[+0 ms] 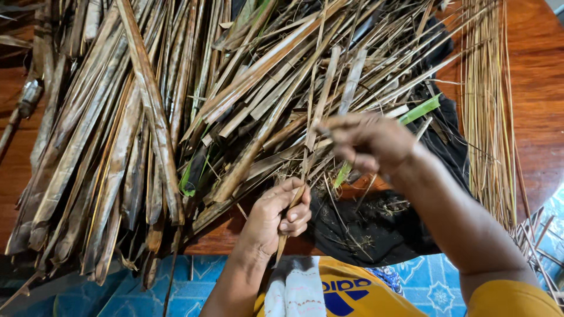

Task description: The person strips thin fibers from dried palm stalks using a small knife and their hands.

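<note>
My left hand is closed around the lower end of a dry brown palm leaf strip that rises upward from it. My right hand is above and to the right, fingers pinched on the same strip, possibly with a small blade that I cannot make out clearly. Both hands work over a black cloth littered with thin fibre scraps. A green leaf piece pokes out just right of my right hand.
A large heap of dry palm leaves covers the left and middle of the reddish wooden table. A bundle of thin stripped midribs lies at the right. Blue patterned floor shows below.
</note>
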